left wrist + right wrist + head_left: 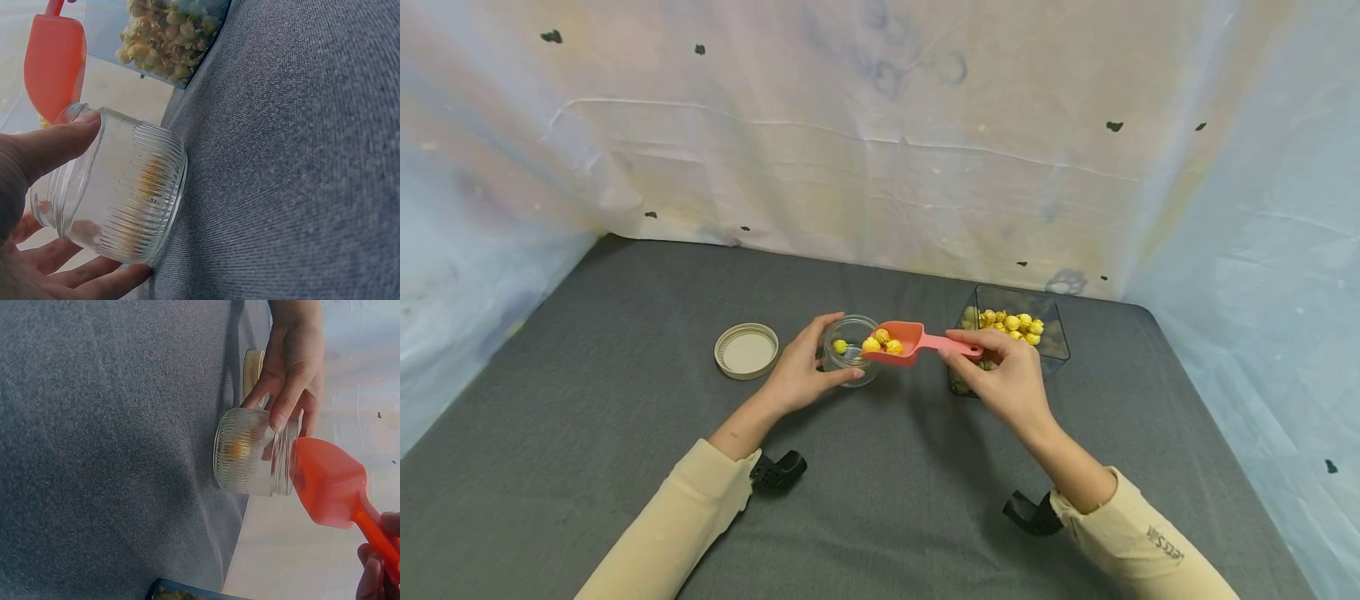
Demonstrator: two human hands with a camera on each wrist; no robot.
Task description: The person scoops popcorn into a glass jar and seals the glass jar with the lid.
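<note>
My left hand [801, 371] grips a clear glass jar [128, 187] standing on the grey cloth, thumb on the near side and fingers round the back. Inside the ribbed jar a yellow ball [237, 449] shows at the bottom. With thumb and fingertips my right hand [1003, 375] pinches the handle of a coral-red scoop [908, 340]. Several yellow balls [882, 336] lie in the scoop, whose front lip overlaps the jar's rim. In the right wrist view the scoop [331, 481] sits right at the jar's mouth.
To the right stands a clear square container [1056, 342] holding many yellow balls [1013, 323]; they look like popcorn in the left wrist view. A round cream lid [747, 351] lies left of the jar. Pale sheeting [865, 150] hangs behind the table.
</note>
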